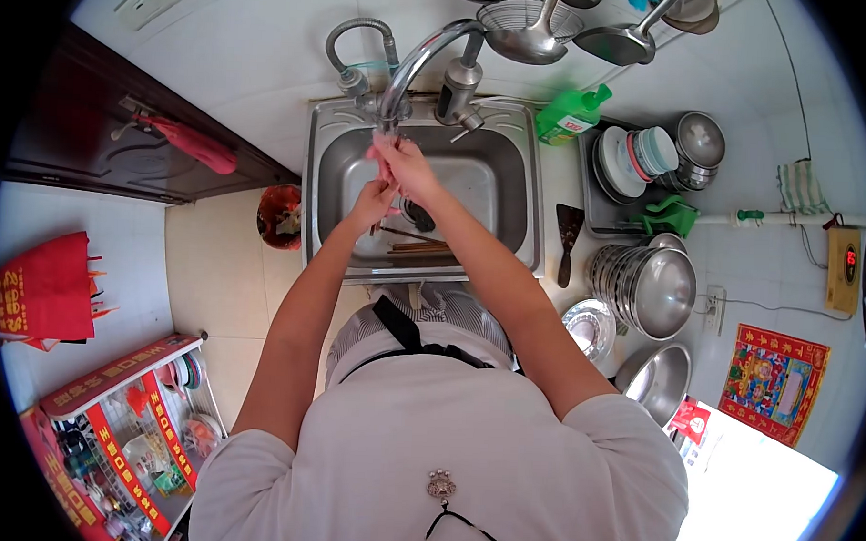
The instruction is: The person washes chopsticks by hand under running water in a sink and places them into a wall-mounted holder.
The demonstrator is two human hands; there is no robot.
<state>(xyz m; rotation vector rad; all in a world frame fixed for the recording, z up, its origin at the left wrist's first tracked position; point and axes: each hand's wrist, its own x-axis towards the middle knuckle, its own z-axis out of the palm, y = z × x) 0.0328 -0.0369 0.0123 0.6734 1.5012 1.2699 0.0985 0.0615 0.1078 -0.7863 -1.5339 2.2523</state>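
Observation:
My left hand (372,202) is closed over the left side of the sink (493,187). A thin brown tip, like the end of a chopstick (373,228), shows just below it. My right hand (410,169) is closed right above the left one, directly under the mouth of the curved faucet (429,45). Its fingers hide what it grips. On the sink floor, several brown chopsticks (422,247) lie near the front wall. Beside my left hand, a dark round item (416,216), perhaps a scrubber or the drain, is partly covered by my right forearm.
Right of the sink are a green soap bottle (572,115), a rack (597,211) with plates and bowls, a spatula (566,245) and stacked metal bowls (661,290). Ladles (527,45) hang above. A red bin (280,216) stands on the floor at left.

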